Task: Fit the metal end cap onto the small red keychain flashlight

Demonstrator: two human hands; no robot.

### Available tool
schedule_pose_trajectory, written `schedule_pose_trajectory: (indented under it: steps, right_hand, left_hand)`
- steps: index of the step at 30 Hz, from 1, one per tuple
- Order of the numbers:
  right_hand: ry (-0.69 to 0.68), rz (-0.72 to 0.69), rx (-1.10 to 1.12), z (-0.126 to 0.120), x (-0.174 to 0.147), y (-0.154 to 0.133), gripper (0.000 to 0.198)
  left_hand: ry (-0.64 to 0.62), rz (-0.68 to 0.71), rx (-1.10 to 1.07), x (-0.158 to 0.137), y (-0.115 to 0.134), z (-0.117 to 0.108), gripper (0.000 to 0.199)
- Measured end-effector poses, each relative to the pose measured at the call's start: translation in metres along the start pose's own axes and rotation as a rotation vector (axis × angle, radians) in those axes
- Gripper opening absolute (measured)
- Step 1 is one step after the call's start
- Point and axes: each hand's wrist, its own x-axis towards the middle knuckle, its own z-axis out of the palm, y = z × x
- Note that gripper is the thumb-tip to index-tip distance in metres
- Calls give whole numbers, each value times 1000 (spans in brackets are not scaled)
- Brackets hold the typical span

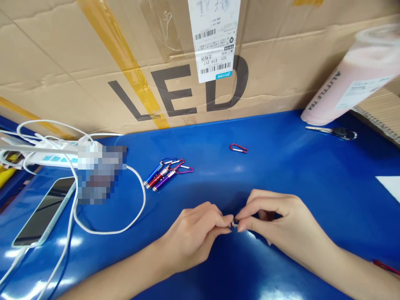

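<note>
At lower centre of the frame, over a blue table [281, 166], the left hand [193, 237] and right hand [275, 221] pinch a tiny keychain torch [233, 224] between fingertips, mostly hidden; it looks light, rigid, smooth metal, best gripped by its ends; three finished torches [164, 173] lie left of centre; a red carabiner [238, 148] lies above.

I hold a tiny thing [233, 224] between my two hands, just above the blue table. Only a little bit of it peeks out between my fingertips. That bit looks red and silver. It lies sideways, pointing from one hand to the other. My fingers hide the rest, so I cannot tell its whole shape.
</note>
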Motion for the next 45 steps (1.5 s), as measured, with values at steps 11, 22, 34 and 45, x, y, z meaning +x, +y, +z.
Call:
schedule_pose_trajectory:
  steps: [11,22,34,45]
  right_hand:
    - [-161,226,157,-4,4,-4,14]
    - [-194,252,242,-6,6,-1,9]
    - [-329,535,359,-7,7,-3,10]
    - [-498,115,122,-10,4,8,20]
  left_hand:
    - [-3,49,70,1,-3,0,14]
    - [-6,43,126,3,-2,-1,9]
    - [-63,157,227,4,1,0,10]
    - [-61,197,342,6,3,0,10]
